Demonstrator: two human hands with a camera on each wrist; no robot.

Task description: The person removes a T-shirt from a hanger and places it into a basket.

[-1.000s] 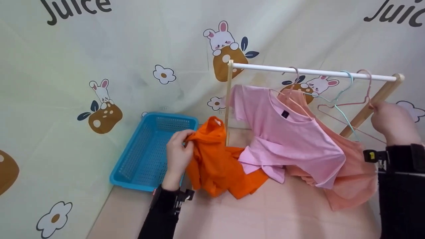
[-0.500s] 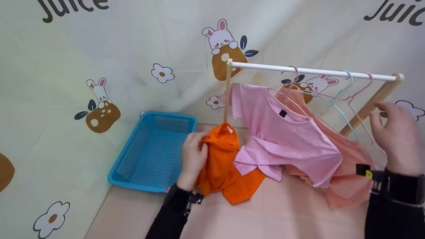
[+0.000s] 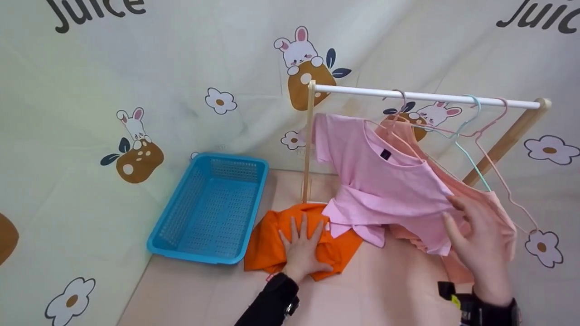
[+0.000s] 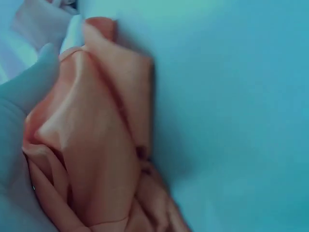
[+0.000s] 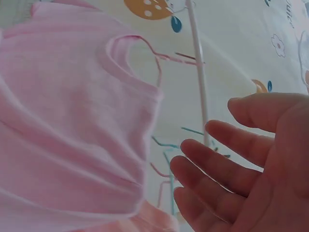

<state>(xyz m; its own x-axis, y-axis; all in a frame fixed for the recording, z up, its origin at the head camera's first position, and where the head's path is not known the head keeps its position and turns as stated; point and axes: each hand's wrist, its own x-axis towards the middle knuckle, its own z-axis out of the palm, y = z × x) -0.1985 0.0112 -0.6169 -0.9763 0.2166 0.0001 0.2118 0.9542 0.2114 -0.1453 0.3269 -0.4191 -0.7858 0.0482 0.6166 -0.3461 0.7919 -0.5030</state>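
An orange garment [image 3: 267, 244] lies crumpled on the surface. My left hand [image 3: 301, 253] rests on it with the fingers spread. In the left wrist view the orange cloth [image 4: 91, 145] is bunched beside the thumb. A pink T-shirt [image 3: 376, 176] hangs on a hanger from the rack, its lower part gathered. My right hand [image 3: 485, 253] is near the T-shirt's right sleeve, its fingers loosely bent and holding nothing. The right wrist view shows a gap between that hand and the shirt. A peach garment [image 3: 456, 271] hangs behind, partly hidden by the shirt and the hand.
The rack has a white rail [image 3: 430, 96] on wooden posts. A mint hanger [image 3: 472, 158] and a bare pink hanger [image 3: 494, 165] hang towards its right end. Left of the orange garment stands a blue basket [image 3: 156, 226]. A patterned sheet [image 3: 181, 68] forms the backdrop.
My left hand has let go of the raised orange garment, which has come down, and now spreads on it. My right hand has left the pink hanger and moved down and left.
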